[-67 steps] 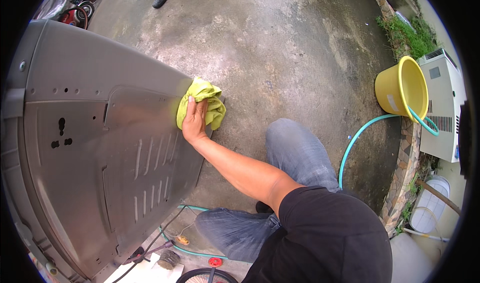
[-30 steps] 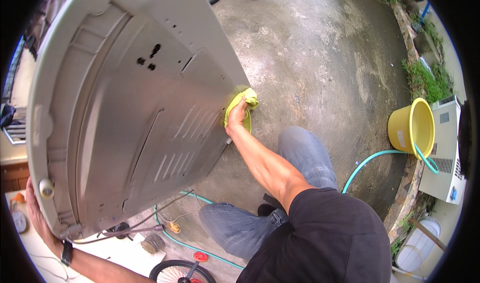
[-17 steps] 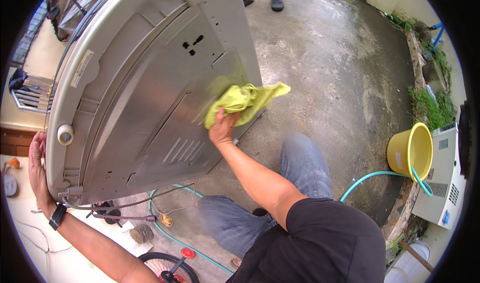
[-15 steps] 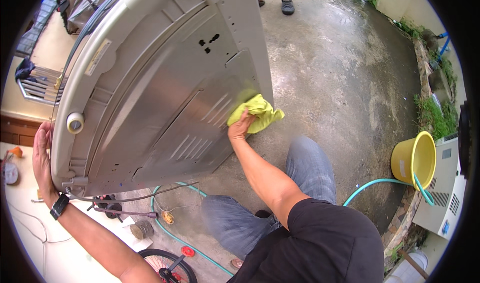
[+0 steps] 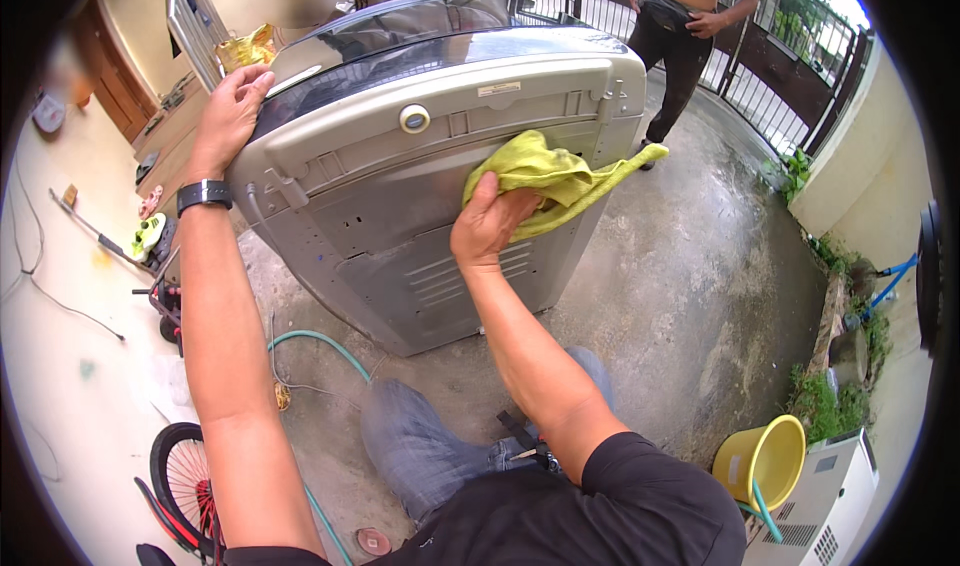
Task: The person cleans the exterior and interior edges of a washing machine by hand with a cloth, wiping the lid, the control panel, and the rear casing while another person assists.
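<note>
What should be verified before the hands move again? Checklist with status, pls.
1. Cloth gripped: ok. The right hand holds the yellow-green cloth at the appliance's back, one end trailing to the right.
2. Left hand placed: ok. The left hand rests on a top corner of the grey appliance.
3. Other person clear of the cloth: ok. The other person stands beyond the appliance, apart from it.
4. Hose clear of the legs: cannot tell. The teal hose disappears near the left knee.
5. Bucket contents: cannot tell. The yellow bucket hides its bottom.
</note>
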### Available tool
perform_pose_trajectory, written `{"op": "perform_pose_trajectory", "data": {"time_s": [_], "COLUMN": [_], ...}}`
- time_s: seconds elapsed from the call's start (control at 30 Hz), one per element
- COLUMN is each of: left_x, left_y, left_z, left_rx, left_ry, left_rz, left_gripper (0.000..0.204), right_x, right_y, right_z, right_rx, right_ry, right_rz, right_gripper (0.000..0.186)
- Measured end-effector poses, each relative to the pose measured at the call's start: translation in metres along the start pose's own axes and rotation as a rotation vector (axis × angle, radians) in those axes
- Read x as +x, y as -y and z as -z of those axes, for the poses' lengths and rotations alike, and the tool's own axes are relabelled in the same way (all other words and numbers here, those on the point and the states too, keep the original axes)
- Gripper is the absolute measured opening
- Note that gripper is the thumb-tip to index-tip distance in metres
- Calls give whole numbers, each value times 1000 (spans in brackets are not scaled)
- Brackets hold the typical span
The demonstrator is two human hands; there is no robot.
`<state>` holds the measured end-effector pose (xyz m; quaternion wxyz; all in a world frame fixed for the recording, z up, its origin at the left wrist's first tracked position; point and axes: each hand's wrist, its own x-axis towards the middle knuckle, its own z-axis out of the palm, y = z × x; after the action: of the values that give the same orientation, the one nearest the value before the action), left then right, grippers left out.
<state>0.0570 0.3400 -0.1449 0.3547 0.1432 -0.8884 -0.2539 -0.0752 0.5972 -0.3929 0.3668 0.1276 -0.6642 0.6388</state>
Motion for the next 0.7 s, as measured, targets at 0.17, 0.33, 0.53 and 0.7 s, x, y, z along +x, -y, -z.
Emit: {"op": "perform_pose_trajectory", "data": {"time_s": [0.17, 0.33, 0.53, 0.7], "left_x": [-46, -257, -323, -269], "left_y": [-24, -66, -75, -65], "left_z": [-9, -86, -225, -254], "left_rx": [-211, -276, -606, -964], "left_ry": [-593, -685, -230, -324], "left_rz": [-195, -251, 180, 218], "left_gripper": [25, 15, 20, 29], "right_x": [-106, -48, 29, 34], "right_y": [50, 34, 60, 116], "right_z": [-2, 23, 57, 65], "right_rx": [-96, -32, -283, -236], "right_ry": [597, 739, 541, 777], "right_rz": [696, 936, 965, 819], "right_gripper": [52, 34, 36, 43]}}
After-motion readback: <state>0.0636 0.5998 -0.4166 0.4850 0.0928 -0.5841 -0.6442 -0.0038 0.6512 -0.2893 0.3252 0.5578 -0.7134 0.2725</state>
